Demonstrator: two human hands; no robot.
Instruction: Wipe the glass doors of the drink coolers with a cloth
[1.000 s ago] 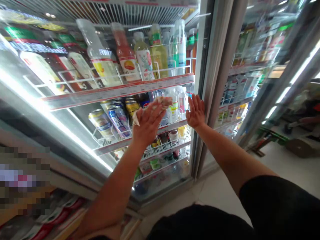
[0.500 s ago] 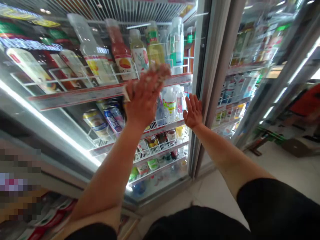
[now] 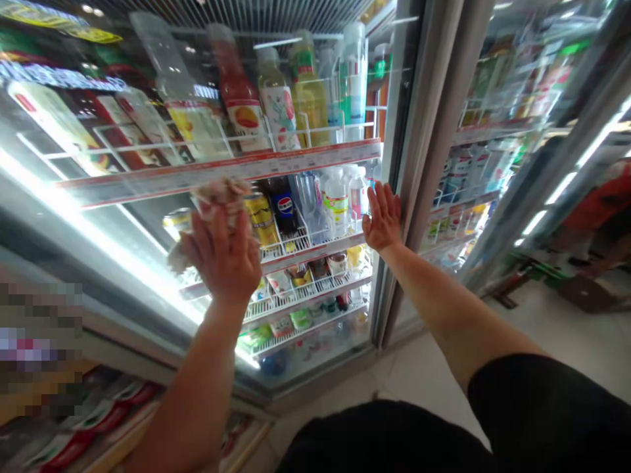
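My left hand [image 3: 224,253] lies over a crumpled, light brown and white cloth [image 3: 219,190], holding it against the glass door [image 3: 315,368] of a drinks fridge. Part of the cloth bunches out above the fingertips and to the left of the hand; the rest is hidden under the palm. My right hand [image 3: 383,217] rests with fingers stretched upward at the right edge of the glass, beside the metal door frame [image 3: 419,164]. It holds nothing. Behind the glass, a yellow can [image 3: 261,217] and a dark Pepsi bottle [image 3: 284,207] stand just right of my left hand.
Wire shelves [image 3: 315,154] with several rows of bottles and cans fill the fridge. To the right stands another glazed fridge section [image 3: 473,171]. A person in orange [image 3: 599,203] is at the far right, near a brown box [image 3: 586,292]. Packaged goods [image 3: 83,427] sit at lower left.
My left hand and the cloth have moved left and down across the glass, uncovering the yellow can and the Pepsi bottle. My right hand has stayed in nearly the same place.
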